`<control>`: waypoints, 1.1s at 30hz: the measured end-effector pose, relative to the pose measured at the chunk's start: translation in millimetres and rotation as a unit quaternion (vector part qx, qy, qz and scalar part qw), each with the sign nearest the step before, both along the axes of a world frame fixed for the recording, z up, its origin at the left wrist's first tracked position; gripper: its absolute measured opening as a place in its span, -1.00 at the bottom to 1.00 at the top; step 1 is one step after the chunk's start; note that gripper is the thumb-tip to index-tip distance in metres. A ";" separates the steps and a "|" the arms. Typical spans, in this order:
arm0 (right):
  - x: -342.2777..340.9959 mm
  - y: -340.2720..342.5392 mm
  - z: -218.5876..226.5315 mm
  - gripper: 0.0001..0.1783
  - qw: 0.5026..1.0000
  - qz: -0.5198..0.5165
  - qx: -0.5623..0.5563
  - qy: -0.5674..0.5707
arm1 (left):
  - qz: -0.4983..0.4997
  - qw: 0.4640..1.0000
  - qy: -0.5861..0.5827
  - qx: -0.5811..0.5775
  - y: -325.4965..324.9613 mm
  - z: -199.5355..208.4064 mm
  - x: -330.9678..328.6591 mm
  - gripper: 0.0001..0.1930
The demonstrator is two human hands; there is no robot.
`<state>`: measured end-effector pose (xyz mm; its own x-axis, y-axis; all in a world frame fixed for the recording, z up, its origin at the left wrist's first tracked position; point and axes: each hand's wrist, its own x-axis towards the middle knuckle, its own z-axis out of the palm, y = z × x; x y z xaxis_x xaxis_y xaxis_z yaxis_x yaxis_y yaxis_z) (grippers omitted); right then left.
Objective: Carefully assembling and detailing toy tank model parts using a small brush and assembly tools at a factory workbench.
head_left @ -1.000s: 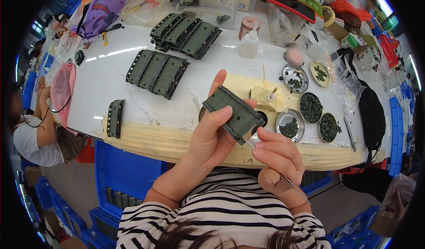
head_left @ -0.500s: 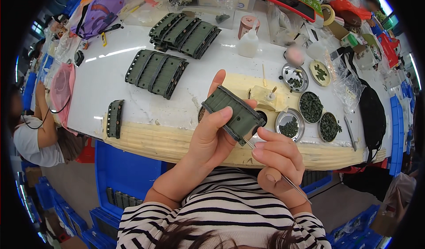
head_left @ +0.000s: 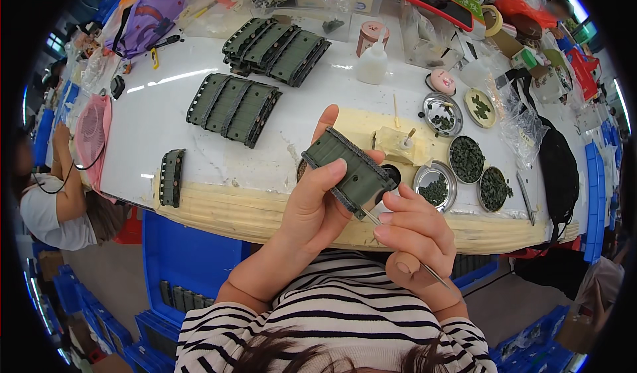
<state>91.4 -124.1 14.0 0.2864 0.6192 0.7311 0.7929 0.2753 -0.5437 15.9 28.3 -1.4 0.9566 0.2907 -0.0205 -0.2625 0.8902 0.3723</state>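
Note:
My left hand (head_left: 317, 199) holds a dark green rectangular block with ribbed edges (head_left: 348, 172) above the table's front edge, thumb across its face. My right hand (head_left: 415, 232) pinches a thin metal pin-like tool (head_left: 405, 249), whose tip touches the lower corner of the green block. Both hands sit close together over the pale taped table edge (head_left: 219, 204).
Rows of similar green blocks (head_left: 232, 108) and a stack (head_left: 277, 43) lie further back on the white table; one single block (head_left: 172, 177) sits at the left front. Round metal dishes of small dark green parts (head_left: 467, 159) stand at the right. A white bottle (head_left: 371, 62), a person (head_left: 50, 200) at left, blue crates (head_left: 189, 260) below.

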 end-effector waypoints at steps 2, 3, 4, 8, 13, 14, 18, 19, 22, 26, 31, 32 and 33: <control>-0.3 1.1 2.6 -0.73 1.000 -0.011 -0.008 -0.006 | -0.003 1.000 0.007 0.000 0.4 0.6 -0.6 -0.24; -2.2 3.3 4.3 -0.65 1.000 -0.029 -0.010 -0.006 | -0.004 1.000 0.007 -0.004 0.3 0.4 -0.3 -0.24; -3.3 4.5 5.1 -0.53 0.999 -0.046 -0.012 -0.007 | -0.005 1.000 0.007 -0.007 0.0 0.2 0.2 -0.25; 2.4 -1.4 1.8 -0.73 1.000 0.001 -0.015 -0.006 | -0.015 1.000 -0.001 -0.025 0.1 -2.2 -0.4 -0.26; 3.2 0.2 0.4 -0.75 1.000 -0.003 -0.005 -0.008 | -0.027 0.999 0.006 -0.042 0.4 -2.4 0.2 -0.27; 3.1 0.1 0.1 -0.76 1.000 -0.004 -0.002 -0.007 | -0.028 0.999 0.007 -0.044 0.3 -2.4 0.3 -0.27; 1.9 -0.2 -2.7 -0.76 1.000 -0.013 0.006 -0.003 | -0.029 0.999 0.008 -0.039 -0.3 -2.5 -0.1 -0.27; 1.7 -0.3 -3.3 -0.76 1.000 -0.016 0.009 -0.003 | -0.028 0.999 0.008 -0.040 -0.9 -1.9 0.1 -0.27; 1.8 -0.6 -1.7 -0.76 1.000 -0.013 0.008 0.001 | -0.021 0.999 0.004 -0.034 -1.3 -2.2 0.7 -0.27; -0.4 0.7 -1.1 -0.76 0.997 0.004 0.036 0.063 | -0.026 0.999 -0.004 -0.022 -0.3 -3.5 0.9 -0.32; 3.1 -6.5 2.0 -0.69 0.994 0.012 0.063 0.092 | -0.095 0.992 -0.004 -0.085 5.4 -7.4 0.4 -0.41; 3.9 -5.9 2.8 -0.69 0.995 0.006 0.053 0.085 | -0.108 0.990 -0.011 -0.088 6.1 -8.0 0.0 -0.43; 5.2 -5.5 3.5 -0.68 0.996 -0.003 0.043 0.079 | -0.102 0.991 0.010 -0.088 4.9 -5.9 0.7 -0.43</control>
<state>96.6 -129.6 17.5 0.4054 0.5544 0.7268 0.7012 0.3215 -0.6363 16.5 33.2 -7.3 0.9940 0.0813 -0.0730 -0.0644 0.9756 0.2101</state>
